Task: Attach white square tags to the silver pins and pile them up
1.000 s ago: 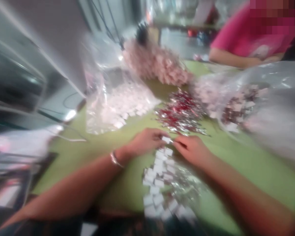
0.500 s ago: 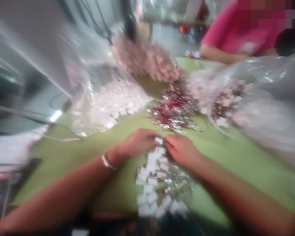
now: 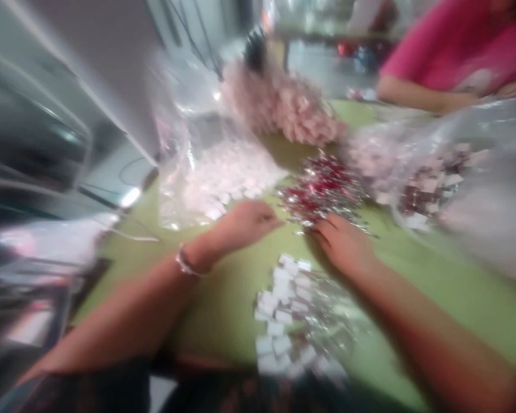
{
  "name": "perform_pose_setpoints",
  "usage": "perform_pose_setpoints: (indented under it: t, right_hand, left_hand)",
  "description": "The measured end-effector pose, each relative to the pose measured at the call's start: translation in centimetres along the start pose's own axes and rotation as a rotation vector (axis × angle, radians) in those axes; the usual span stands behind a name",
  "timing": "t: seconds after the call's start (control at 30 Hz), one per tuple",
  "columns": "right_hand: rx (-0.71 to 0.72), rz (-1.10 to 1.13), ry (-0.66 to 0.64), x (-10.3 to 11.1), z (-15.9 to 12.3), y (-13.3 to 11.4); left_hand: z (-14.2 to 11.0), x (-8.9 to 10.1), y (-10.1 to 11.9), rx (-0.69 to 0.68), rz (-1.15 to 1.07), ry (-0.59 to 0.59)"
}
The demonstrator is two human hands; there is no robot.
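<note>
Along the near edge of the green table [image 3: 223,321] lie white tags [image 3: 282,287], with silvery strands [image 3: 337,315] trailing toward the right edge. Beyond them, the left hand [image 3: 243,221] holds thumb and fingers nearly together; whether anything is pinched cannot be told. The right hand [image 3: 348,241] curls at the near side of a red-and-silver pile [image 3: 327,186], its hold hidden. The step looks like picking from that pile; the next move probably calls for separating a single piece. Farther back sits a pink bundle [image 3: 288,109].

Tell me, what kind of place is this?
Probably a workroom: a pile of red and silver pieces lies on a green table, a clear bag holds pale pieces, and a person in pink is across the table.
</note>
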State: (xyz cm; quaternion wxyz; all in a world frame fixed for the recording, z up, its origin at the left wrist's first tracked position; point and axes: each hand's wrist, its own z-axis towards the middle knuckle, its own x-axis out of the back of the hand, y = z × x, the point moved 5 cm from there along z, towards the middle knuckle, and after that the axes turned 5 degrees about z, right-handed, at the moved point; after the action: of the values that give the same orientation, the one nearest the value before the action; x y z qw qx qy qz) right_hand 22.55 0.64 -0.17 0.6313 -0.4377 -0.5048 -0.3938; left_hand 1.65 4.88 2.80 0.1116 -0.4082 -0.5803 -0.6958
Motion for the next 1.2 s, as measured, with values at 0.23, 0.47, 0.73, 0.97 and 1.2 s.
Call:
perform_pose_setpoints:
  t: [0.23,0.47,0.73,0.97,1.2]
  right_hand:
    - [0.033,-0.037,0.050,0.4,-0.3,-0.2]
    - [0.011,0.229,0.047,1.3,-1.3,-0.8]
    - [0.036,0.368,0.064,1.5,-1.4,-0.7]
    - [0.120,0.269,0.164,2.1,-2.3,-1.9]
    - [0.104,0.345,0.092,2.0,-2.3,-2.3]
  left_hand:
    - [-1.2,5.8,-4.2,0.269,0.735,0.226]
    - [-0.7,3.2,-4.6,0.078,0.798,0.090]
    - [-0.7,2.3,-2.5,0.124,0.287,0.287]
    - [-0.9,-5.6,-1.7,0.323,-0.754,-0.095]
    - [-0.8,-6.2,-1.8,0.388,-0.963,-0.098]
